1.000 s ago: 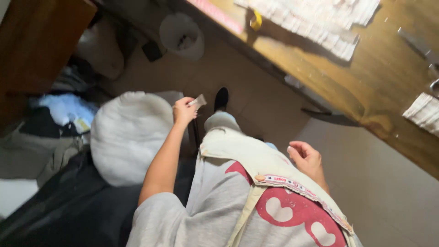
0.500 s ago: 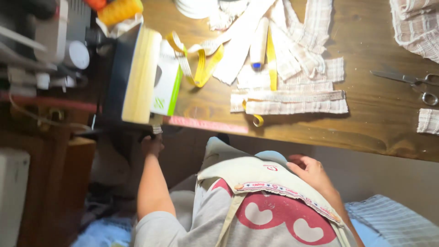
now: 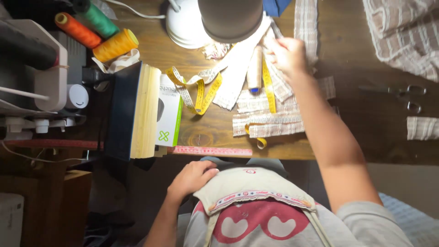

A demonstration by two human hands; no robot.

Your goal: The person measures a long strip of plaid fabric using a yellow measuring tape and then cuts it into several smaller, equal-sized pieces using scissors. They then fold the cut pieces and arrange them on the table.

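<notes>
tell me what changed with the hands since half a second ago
The right hand left the lap and reached forward onto the fabric strips on the wooden table, fingers among them; a firm grip cannot be confirmed. The left hand moved from beside the lap onto the cream cloth. The yellow measuring tape and scissors stayed put.

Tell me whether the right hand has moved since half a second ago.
Yes. The right hand left the lap and reached forward onto the wooden table.

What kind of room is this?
Probably a home sewing corner: a wooden table holds big thread cones, a yellow measuring tape and scissors, and the right hand reaches into checked fabric strips.
</notes>
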